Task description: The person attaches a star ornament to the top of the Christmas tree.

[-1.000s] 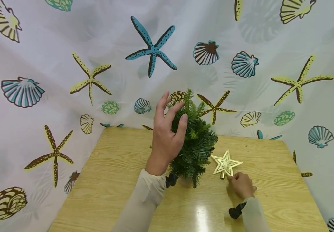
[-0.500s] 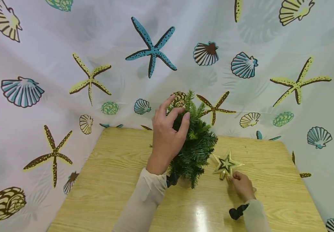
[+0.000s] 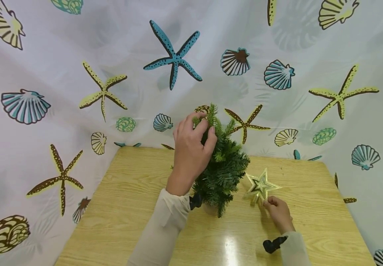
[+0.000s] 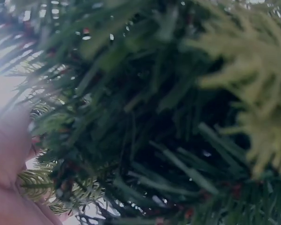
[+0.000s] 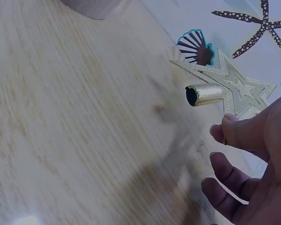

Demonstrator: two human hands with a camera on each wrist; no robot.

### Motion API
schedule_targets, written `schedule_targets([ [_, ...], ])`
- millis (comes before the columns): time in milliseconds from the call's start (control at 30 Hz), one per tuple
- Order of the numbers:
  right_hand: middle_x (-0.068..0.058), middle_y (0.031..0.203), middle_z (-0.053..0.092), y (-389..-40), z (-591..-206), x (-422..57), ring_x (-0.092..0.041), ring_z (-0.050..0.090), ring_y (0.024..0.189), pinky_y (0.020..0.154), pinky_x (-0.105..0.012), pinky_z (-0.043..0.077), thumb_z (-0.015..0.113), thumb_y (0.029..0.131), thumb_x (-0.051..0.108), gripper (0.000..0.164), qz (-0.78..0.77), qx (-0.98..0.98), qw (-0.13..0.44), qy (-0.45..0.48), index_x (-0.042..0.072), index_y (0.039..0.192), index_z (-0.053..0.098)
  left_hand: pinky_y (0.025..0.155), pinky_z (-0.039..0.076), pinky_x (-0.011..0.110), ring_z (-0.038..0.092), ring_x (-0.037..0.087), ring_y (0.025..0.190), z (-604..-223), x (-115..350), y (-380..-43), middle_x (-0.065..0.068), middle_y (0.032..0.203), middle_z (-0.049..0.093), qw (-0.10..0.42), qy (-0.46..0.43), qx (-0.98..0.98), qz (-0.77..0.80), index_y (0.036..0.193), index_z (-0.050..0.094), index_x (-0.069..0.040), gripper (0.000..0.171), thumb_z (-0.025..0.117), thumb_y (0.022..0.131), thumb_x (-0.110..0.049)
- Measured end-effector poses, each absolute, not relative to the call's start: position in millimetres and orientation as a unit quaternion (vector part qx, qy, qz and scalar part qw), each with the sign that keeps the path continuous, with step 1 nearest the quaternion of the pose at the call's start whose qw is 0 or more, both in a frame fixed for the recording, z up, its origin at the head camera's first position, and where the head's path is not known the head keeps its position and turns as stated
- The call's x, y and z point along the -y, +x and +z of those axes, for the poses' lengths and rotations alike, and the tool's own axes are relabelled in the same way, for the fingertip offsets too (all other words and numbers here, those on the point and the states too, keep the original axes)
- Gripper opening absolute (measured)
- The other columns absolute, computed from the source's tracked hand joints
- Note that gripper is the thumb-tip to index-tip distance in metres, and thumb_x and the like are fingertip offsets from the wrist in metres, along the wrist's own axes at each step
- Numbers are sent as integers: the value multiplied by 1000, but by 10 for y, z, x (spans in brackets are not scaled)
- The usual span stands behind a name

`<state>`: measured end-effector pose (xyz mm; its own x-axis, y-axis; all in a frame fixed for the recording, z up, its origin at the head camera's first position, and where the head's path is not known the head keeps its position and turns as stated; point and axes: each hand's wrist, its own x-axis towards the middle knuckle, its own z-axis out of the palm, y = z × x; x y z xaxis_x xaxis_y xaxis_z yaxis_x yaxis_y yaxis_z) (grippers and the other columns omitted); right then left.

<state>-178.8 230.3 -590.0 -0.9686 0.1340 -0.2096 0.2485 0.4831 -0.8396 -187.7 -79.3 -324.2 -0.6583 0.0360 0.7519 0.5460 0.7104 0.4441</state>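
A small artificial Christmas tree [image 3: 226, 171] stands upright on the table, with bright green tips at its top. My left hand [image 3: 189, 151] is at its upper left side, fingers and thumb curled round the upper branches. Dense needles [image 4: 145, 103] fill most of the left wrist view, and the fingertips are partly hidden. To the right of the tree, my right hand [image 3: 279, 212] pinches a gold star tree topper [image 3: 262, 184] by one lower point, between thumb and index finger. In the right wrist view, the topper's hollow tube [image 5: 210, 94] faces left and the other fingers stay loosely bent.
The wooden table [image 3: 128, 177] carries the tree, whose pale round base [image 3: 210, 210] shows below the branches. A white curtain [image 3: 138, 33] printed with starfish and shells hangs close behind the table and at both sides. A shadow falls under the right hand.
My left hand's fingers have curled further in round the upper branches, and the treetop has shifted slightly left. My right hand has lifted the star slightly and tilted it.
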Motion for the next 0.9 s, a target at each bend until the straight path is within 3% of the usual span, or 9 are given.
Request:
schedule_targets([
  [133,-21,119,67,-1779,-5806,-2286,-29,52,82,73,-47,35,60,106,19,25,-514,-850,49,107,-1,92,60,117,19,66,53,37,128,-3226,776,-1864,11,135,61,359,-172,856,-329,104,75,-8,32,48,105,-25],
  [233,-22,115,66,-1788,-5697,-2282,-26,44,76,66,-38,36,59,107,17,23,-521,-846,34,103,-4,99,62,119,14,66,51,37,131,-3214,761,-1859,11,136,60,346,-176,860,-330,107,74,-9,37,44,109,-30],
  [467,-16,103,57,-1813,-5386,-2303,-26,40,79,71,-40,35,59,107,16,20,-534,-840,-5,95,-1,97,61,119,16,66,51,36,131,-3190,745,-1885,13,137,60,348,-189,852,-343,99,71,-11,36,45,112,-33],
  [567,-16,106,59,-1812,-5252,-2304,-26,43,83,73,-40,36,59,107,16,20,-539,-838,-19,88,-2,100,63,119,15,67,50,36,132,-3179,739,-1894,13,138,59,347,-194,851,-343,99,70,-10,35,46,112,-32],
  [700,-19,115,64,-1808,-5051,-2290,-24,48,90,76,-38,39,59,107,17,23,-546,-833,-41,77,-4,106,66,119,10,68,48,37,134,-3160,740,-1902,13,141,57,340,-193,856,-338,100,68,-10,33,46,112,-31],
  [900,-18,112,60,-1788,-4758,-2247,-22,50,95,84,-39,41,63,105,16,23,-552,-825,-100,58,-6,109,70,118,1,70,39,36,144,-3108,755,-1923,12,147,54,334,-192,861,-332,108,68,-10,27,51,110,-30],
])
